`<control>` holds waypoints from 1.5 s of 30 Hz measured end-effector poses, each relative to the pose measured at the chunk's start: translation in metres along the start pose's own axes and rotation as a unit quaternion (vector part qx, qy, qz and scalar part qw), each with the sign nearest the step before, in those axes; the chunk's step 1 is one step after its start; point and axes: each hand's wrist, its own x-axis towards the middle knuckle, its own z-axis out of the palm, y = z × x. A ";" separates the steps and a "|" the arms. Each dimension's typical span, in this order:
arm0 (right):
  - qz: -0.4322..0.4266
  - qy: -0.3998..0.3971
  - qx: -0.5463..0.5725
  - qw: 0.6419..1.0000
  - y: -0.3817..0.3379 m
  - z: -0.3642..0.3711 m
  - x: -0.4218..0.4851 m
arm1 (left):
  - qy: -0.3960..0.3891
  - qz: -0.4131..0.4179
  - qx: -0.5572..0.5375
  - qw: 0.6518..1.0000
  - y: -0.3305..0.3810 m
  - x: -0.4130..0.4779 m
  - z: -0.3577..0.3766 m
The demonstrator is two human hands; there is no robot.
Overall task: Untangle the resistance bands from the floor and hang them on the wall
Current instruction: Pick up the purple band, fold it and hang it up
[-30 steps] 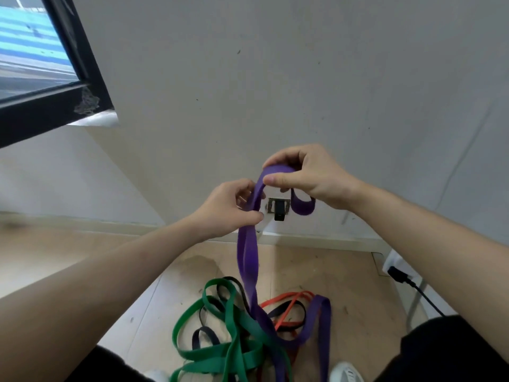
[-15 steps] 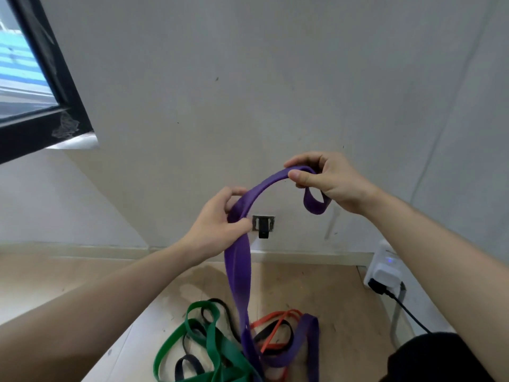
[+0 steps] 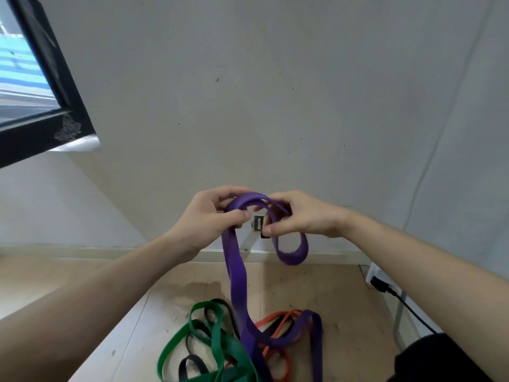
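Note:
Both hands hold the wide purple band (image 3: 237,274) up in front of the wall. My left hand (image 3: 209,219) pinches its top bend, and my right hand (image 3: 300,216) grips the loop beside it; a short loop end hangs below the right hand. Between the hands, a small metal wall hook (image 3: 259,225) with a black tip shows on the wall, partly hidden by fingers and band. The purple band runs down into a tangle on the floor with a green band (image 3: 209,343), a red band (image 3: 278,321) and a black band (image 3: 190,363).
A grey wall (image 3: 275,106) fills the view, with a black-framed window (image 3: 46,86) at upper left. A white power strip with a black plug and cable (image 3: 385,288) lies on the wooden floor at right. My dark-clothed knee (image 3: 440,359) sits at lower right.
My hands have come together again in front of the hook after being spread apart half a second ago. The arch of band between them has shortened, and the hanging loop end is longer.

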 end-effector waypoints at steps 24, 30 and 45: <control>-0.129 0.243 0.281 0.919 -0.025 -0.054 -0.006 | 0.063 0.064 0.061 0.994 -0.004 0.005 0.022; -0.059 0.175 0.243 0.952 0.010 -0.060 -0.012 | 0.081 0.082 0.077 0.990 -0.002 0.004 0.006; -0.048 0.041 0.062 0.996 -0.030 0.000 -0.002 | 0.031 0.117 0.141 0.983 -0.002 0.001 -0.006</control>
